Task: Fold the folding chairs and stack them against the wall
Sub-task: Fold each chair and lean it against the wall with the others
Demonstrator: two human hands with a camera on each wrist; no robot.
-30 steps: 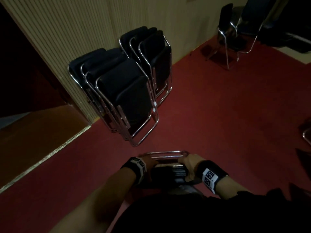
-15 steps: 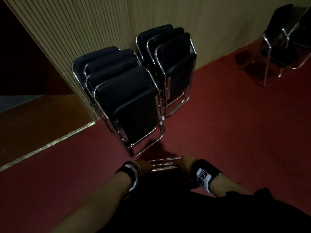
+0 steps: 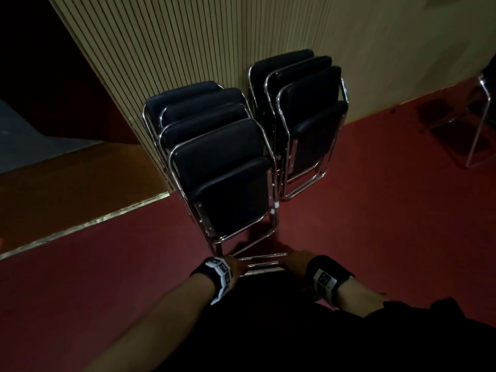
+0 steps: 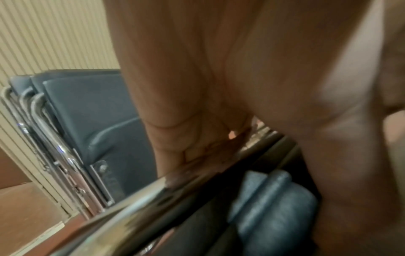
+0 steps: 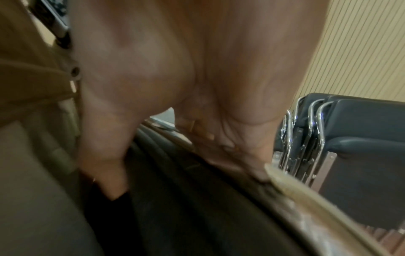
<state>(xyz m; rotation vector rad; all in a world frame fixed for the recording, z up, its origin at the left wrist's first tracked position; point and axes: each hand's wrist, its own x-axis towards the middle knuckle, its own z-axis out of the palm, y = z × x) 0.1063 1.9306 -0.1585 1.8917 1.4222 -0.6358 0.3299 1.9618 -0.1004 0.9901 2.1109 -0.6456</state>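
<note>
Seven folded chairs already lean on the slatted wall (image 3: 188, 49), four in the left stack (image 3: 225, 183), three in the right stack (image 3: 308, 116); left hand (image 3: 237, 265) and right hand (image 3: 296, 261) grip another folded chair's chrome frame (image 3: 264, 260) near the left stack, while an unfolded chair (image 3: 480, 116) waits far right.

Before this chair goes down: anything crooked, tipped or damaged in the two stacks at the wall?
Nothing stands out. The left stack and right stack both lean folded against the wall, nested evenly. Both hands, left and right, grip the carried chair's frame. Dim light hides fine damage.
</note>
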